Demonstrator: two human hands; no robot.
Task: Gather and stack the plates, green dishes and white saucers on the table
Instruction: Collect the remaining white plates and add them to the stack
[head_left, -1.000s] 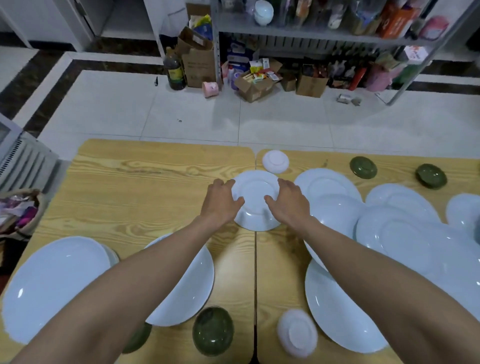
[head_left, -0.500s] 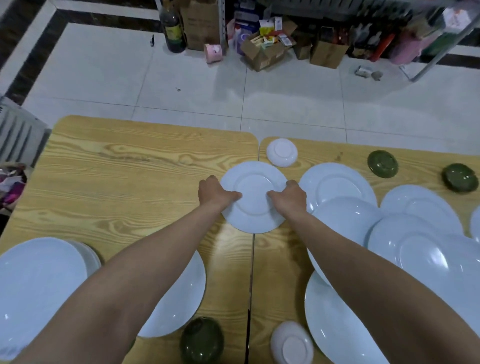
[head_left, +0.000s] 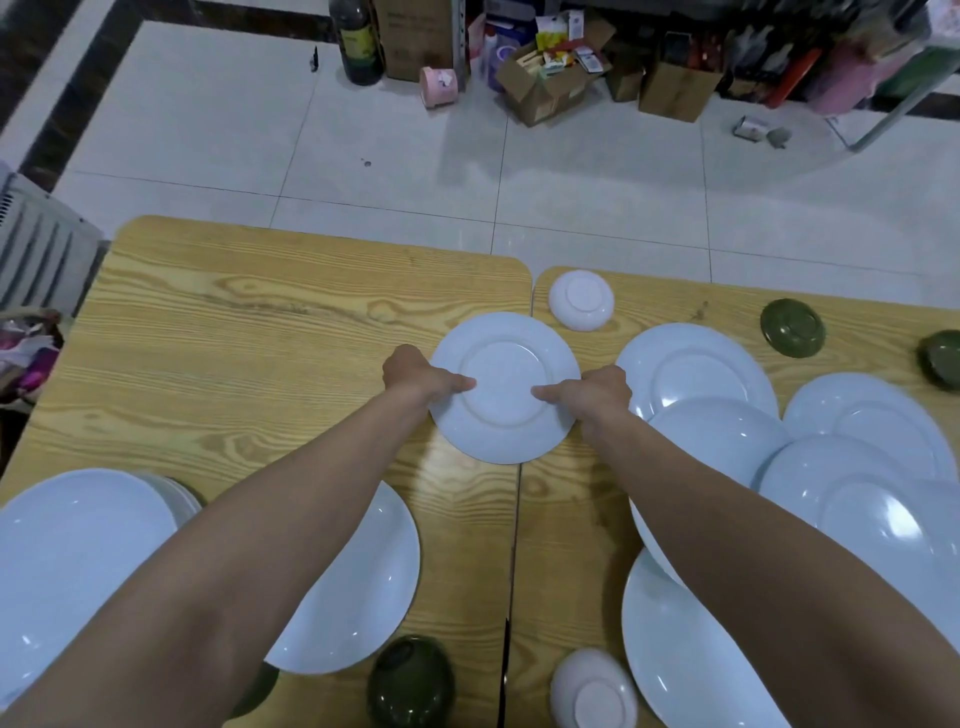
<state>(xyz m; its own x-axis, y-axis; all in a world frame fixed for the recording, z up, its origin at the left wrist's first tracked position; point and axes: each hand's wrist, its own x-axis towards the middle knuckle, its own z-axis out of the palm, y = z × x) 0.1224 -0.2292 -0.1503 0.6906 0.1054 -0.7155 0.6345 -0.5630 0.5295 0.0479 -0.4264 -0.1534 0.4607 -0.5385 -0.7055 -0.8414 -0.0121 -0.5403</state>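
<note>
At frame centre a plate (head_left: 504, 387) is gripped over the seam of the table (head_left: 260, 322), the left hand (head_left: 415, 371) at its left rim and the right hand (head_left: 597, 395) at its right. A saucer (head_left: 582, 300) is set just above it. Overlapping plates (head_left: 852, 467) are spread at the right, and a plate stack (head_left: 78, 545) is at lower left.

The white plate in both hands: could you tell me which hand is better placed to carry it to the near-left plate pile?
Left, probably. The left hand grips the white plate at its left rim, on the side of the plate pile; the right hand would have to cross.
</note>
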